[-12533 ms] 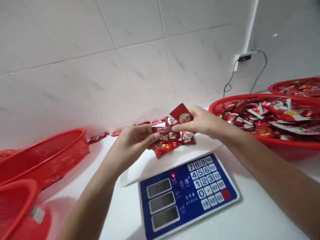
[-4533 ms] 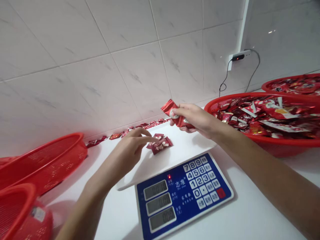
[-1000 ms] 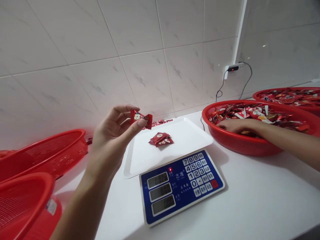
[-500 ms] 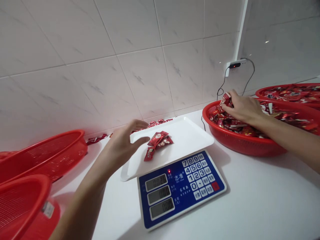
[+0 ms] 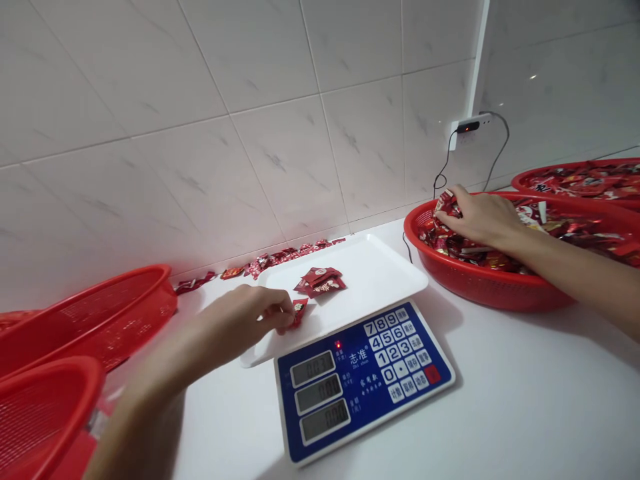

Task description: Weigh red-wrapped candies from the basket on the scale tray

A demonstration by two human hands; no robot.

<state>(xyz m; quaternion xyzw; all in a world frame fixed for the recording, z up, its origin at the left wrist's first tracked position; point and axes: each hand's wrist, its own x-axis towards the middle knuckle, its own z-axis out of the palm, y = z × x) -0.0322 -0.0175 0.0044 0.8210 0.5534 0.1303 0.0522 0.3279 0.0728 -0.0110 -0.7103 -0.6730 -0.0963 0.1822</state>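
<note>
White tray [image 5: 370, 267], blue keypad panel [image 5: 367, 381], red baskets [image 5: 490, 285].

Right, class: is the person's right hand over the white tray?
No, the right hand pinches a red packet at the basket to the right of the white tray.

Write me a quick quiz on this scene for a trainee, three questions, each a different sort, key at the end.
1. True or false: the left hand is pressing the number keys.

2. Pick one. What is the right hand holding above the near basket on the right?
A) A black cable
B) A red wrapper packet
C) A metal scoop

3. Fill in the blank: the blue panel has ____ display windows, one above another.

Key:
1. False; its fingers are at a small red packet on the white tray.
2. B
3. three
</note>
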